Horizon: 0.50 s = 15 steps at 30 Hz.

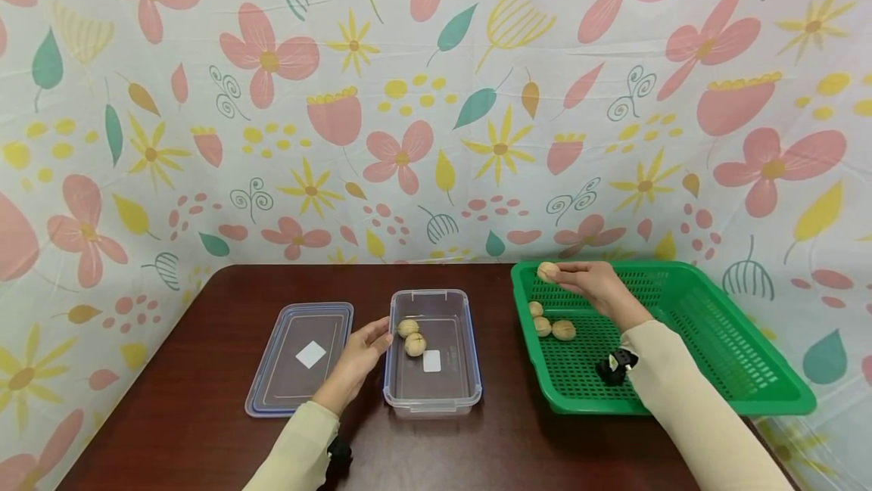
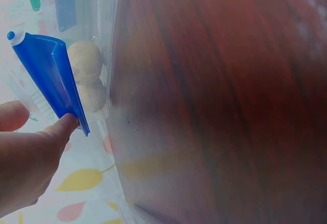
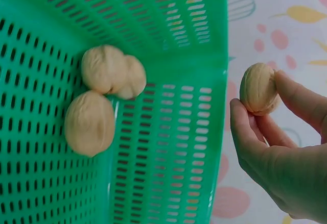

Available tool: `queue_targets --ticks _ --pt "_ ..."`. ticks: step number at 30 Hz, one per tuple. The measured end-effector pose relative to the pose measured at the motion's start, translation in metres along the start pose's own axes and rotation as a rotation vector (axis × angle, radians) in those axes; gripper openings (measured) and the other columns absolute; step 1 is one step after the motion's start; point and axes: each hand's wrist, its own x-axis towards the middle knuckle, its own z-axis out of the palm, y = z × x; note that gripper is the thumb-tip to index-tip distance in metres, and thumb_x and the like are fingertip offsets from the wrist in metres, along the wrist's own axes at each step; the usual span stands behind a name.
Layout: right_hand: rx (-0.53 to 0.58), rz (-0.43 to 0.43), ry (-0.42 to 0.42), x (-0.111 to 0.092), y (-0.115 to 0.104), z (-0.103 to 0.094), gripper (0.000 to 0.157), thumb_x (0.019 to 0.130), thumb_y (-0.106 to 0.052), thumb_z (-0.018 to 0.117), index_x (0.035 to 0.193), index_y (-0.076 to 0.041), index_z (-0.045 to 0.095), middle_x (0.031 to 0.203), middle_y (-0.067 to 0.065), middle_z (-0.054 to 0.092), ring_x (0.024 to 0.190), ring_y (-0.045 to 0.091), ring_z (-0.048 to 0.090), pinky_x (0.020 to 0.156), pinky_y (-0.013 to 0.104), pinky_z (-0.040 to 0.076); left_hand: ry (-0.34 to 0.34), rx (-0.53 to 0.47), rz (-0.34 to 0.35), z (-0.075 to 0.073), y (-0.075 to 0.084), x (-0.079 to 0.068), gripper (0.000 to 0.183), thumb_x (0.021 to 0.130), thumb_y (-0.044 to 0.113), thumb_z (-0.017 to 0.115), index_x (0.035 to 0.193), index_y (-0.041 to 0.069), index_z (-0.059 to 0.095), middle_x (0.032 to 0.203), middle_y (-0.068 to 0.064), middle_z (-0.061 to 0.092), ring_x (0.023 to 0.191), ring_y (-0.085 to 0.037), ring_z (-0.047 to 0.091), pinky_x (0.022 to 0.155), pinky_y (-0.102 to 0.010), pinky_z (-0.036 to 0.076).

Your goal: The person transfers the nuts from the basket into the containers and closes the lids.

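Between thumb and fingertips my right hand (image 1: 598,289) pinches a walnut (image 3: 258,89), raised above the left back part of the green basket (image 1: 777,393). Three more walnuts (image 3: 90,124) lie in that basket's left corner. My left hand (image 1: 361,361) is at the left side of a clear plastic box (image 1: 446,385), its fingers loosely extended. In the left wrist view, a fingertip touches the box's blue latch flap (image 2: 48,76). Two walnuts (image 1: 415,344) sit inside the box against its left wall, near a white label.
A clear lid (image 1: 293,381) with a blue edge and a white label lies on the dark wooden table (image 1: 184,393), left of the box. Behind the table hangs a flowered cloth (image 1: 402,226). The basket reaches to the table's right edge.
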Motion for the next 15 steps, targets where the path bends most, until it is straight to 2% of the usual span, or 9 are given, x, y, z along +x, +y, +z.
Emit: queue_targets --ticks 6,11,15 --pt "-0.021 -0.033 0.013 -0.005 -0.006 0.009 0.064 0.096 -0.024 0.061 0.146 0.005 0.033 0.154 0.024 0.024 0.135 0.030 0.039 0.101 0.029 0.045 -0.001 0.003 -0.005 0.000 0.001 0.000 0.043 0.098 0.004 0.051 0.139 -0.009 0.042 0.140 -0.028 0.045 0.130 -0.040 0.042 0.108 -0.054 0.033" --pt "-0.004 -0.062 0.019 -0.008 -0.010 0.017 0.064 0.095 -0.024 0.062 0.145 0.006 0.035 0.152 0.024 0.029 0.136 0.033 0.037 0.105 0.036 0.042 -0.003 -0.005 -0.006 0.000 0.002 0.000 0.044 0.099 0.005 0.050 0.139 -0.009 0.042 0.141 -0.028 0.044 0.130 -0.040 0.042 0.108 -0.054 0.032" --pt "0.019 -0.086 0.017 -0.011 -0.014 0.025 0.062 0.096 -0.024 0.060 0.145 0.006 0.035 0.152 0.024 0.029 0.137 0.034 0.035 0.105 0.035 0.042 -0.006 -0.004 -0.001 -0.001 0.001 0.000 0.044 0.099 0.005 0.050 0.139 -0.009 0.041 0.141 -0.028 0.044 0.130 -0.040 0.042 0.108 -0.055 0.032"
